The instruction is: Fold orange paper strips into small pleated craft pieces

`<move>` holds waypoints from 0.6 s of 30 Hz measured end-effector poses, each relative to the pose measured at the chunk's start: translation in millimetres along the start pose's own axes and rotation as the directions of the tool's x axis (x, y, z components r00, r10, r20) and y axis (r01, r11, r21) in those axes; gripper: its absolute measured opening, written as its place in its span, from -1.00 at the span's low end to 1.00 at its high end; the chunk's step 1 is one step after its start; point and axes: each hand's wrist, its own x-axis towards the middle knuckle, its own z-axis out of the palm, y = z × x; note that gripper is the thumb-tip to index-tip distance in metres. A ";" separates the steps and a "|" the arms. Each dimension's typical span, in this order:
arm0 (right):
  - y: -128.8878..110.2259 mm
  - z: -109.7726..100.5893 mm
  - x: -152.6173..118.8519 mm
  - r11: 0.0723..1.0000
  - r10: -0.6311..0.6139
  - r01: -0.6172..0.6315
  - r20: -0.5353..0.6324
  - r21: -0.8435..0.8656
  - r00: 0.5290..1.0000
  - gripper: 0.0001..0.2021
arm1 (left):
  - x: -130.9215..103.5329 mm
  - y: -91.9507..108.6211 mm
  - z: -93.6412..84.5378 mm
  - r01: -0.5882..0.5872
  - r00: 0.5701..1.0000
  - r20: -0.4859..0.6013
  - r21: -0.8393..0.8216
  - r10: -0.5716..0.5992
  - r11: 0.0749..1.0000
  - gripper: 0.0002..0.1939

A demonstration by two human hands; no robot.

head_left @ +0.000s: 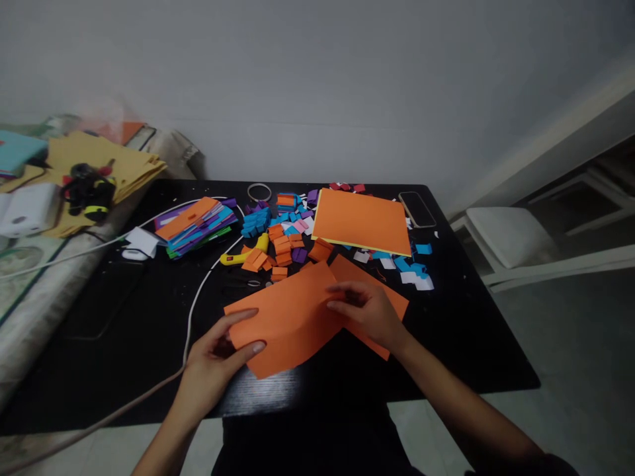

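Note:
An orange sheet (292, 324) is held between my two hands above the front of the black table. My left hand (218, 354) grips its left end, thumb and fingers on the paper. At the sheet's right part, my right hand (364, 311) has its thumb and fingers closed on the paper. A second orange sheet (370, 337) lies partly under the first, beneath my right hand. Behind them rests a stack of larger orange sheets (362, 221) with a yellow edge showing.
Small folded orange pieces (282, 248), blue pieces (256, 223), a yellow cutter (261, 244) and pliers (243, 284) lie behind the sheet. Coloured strips (198, 225) and a white cable (191, 317) are left, a phone (417, 209) back right, a white stool (506, 235) beyond the black table (476, 344).

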 end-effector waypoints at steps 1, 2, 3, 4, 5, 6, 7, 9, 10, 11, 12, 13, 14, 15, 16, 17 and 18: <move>-0.7 -0.9 0.0 1.000 -0.008 0.008 -0.002 0.003 1.000 -0.69 | 0.1 0.3 -0.8 -0.008 1.000 -0.003 0.007 0.008 1.000 -0.51; -1.2 -1.9 -0.1 1.000 -0.016 0.016 -0.004 0.002 1.000 -0.70 | 0.2 0.6 -1.6 -0.017 1.000 -0.011 0.017 0.017 1.000 -0.53; -1.6 -2.8 -0.1 1.000 -0.024 0.024 -0.005 -0.001 1.000 -0.71 | 0.4 0.7 -2.4 -0.028 0.999 -0.025 0.030 0.029 0.999 -0.56; -2.0 -3.6 -0.1 0.999 -0.033 0.033 -0.009 -0.006 0.999 -0.72 | 0.6 0.6 -3.0 -0.042 0.998 -0.042 0.052 0.044 0.998 -0.59; -2.2 -4.2 -0.2 0.999 -0.044 0.043 -0.015 -0.015 0.999 -0.73 | 0.7 0.5 -3.5 -0.062 0.996 -0.057 0.081 0.066 0.995 -0.63; -2.5 -4.7 -0.3 0.998 -0.058 0.057 -0.022 -0.025 0.998 -0.74 | 0.8 0.2 -3.8 -0.092 0.993 -0.068 0.116 0.101 0.989 -0.67; -2.8 -5.1 -0.4 0.997 -0.074 0.073 -0.027 -0.036 0.997 -0.77 | 0.8 -0.1 -3.9 -0.135 0.987 -0.070 0.154 0.148 0.979 -0.70; -3.6 -5.4 -0.5 0.991 -0.118 0.116 -0.032 -0.068 0.992 -0.83 | 0.7 -0.6 -3.6 -0.260 0.960 -0.047 0.223 0.277 0.940 -0.79; -4.2 -5.4 -0.5 0.985 -0.151 0.147 -0.039 -0.086 0.988 -0.87 | 0.4 -0.8 -3.3 -0.332 0.937 -0.030 0.244 0.349 0.911 -0.83; -4.9 -5.5 -0.3 0.978 -0.187 0.181 -0.050 -0.102 0.981 -0.89 | 0.0 -0.7 -3.1 -0.399 0.909 -0.016 0.259 0.417 0.880 -0.86; -5.6 -5.5 0.0 0.970 -0.221 0.214 -0.061 -0.113 0.973 -0.90 | -0.6 -0.4 -3.2 -0.455 0.880 -0.008 0.269 0.474 0.849 -0.87; -6.5 -5.6 0.4 0.964 -0.249 0.240 -0.071 -0.117 0.966 -0.90 | -1.5 0.2 -3.6 -0.498 0.855 -0.002 0.278 0.519 0.821 -0.87; -7.5 -5.7 0.7 0.960 -0.264 0.255 -0.075 -0.114 0.962 -0.90 | -2.5 1.2 -4.5 -0.527 0.834 -0.003 0.286 0.551 0.800 -0.86; -8.5 -5.8 1.1 0.960 -0.268 0.259 -0.074 -0.110 0.961 -0.90 | -3.4 2.6 -6.0 -0.546 0.821 -0.001 0.286 0.570 0.787 -0.86; -9.5 -5.6 1.3 0.961 -0.263 0.255 -0.067 -0.105 0.962 -0.91 | -4.2 4.3 -7.8 -0.554 0.820 0.018 0.277 0.573 0.785 -0.87; -10.4 -5.3 1.6 0.965 -0.252 0.246 -0.055 -0.095 0.966 -0.92 | -4.5 6.3 -9.6 -0.553 0.828 0.061 0.251 0.557 0.794 -0.89; -11.2 -4.7 1.9 0.970 -0.236 0.232 -0.043 -0.073 0.971 -0.92 | -4.2 8.4 -11.0 -0.543 0.840 0.128 0.206 0.527 0.814 -0.88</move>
